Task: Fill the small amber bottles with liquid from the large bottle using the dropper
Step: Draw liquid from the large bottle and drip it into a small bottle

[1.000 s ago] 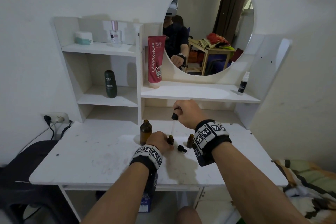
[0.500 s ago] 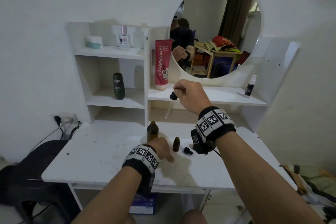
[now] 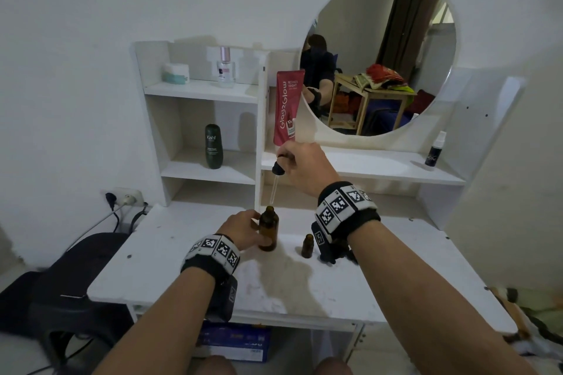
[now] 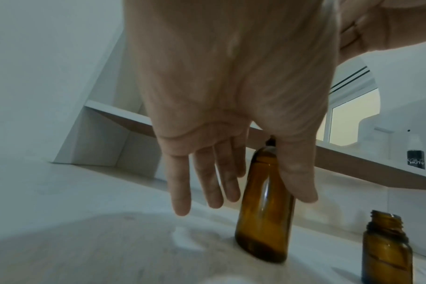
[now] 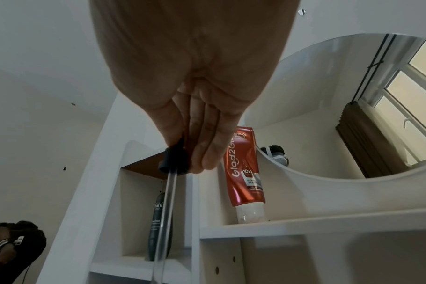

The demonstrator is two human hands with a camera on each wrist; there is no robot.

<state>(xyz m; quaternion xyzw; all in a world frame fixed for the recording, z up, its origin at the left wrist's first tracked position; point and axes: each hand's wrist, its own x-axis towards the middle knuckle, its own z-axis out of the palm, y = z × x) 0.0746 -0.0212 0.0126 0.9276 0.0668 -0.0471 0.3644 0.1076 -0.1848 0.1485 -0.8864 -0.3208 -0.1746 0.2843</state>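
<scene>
Dropper (image 3: pixel 275 181) glass hangs tip-down just above the open mouth of the large amber bottle (image 3: pixel 268 232), pinched at its black bulb by the right hand (image 3: pixel 306 168). Left hand (image 3: pixel 242 230) grips that bottle, upright near the middle of the table (image 3: pixel 170 265). One small amber bottle (image 3: pixel 307 246) stands uncapped just beside it. A slanted descent could knock the tip on the rim, chipping glass or tipping the bottle.

Large bottle (image 4: pixel 265 207) and small bottle (image 4: pixel 387 249): glossy amber glass. Dropper (image 5: pixel 169 184): clear glass tube, matt black rubber bulb. Table (image 3: pixel 380 277): white painted board, scuffed and stained near its front edge.
</scene>
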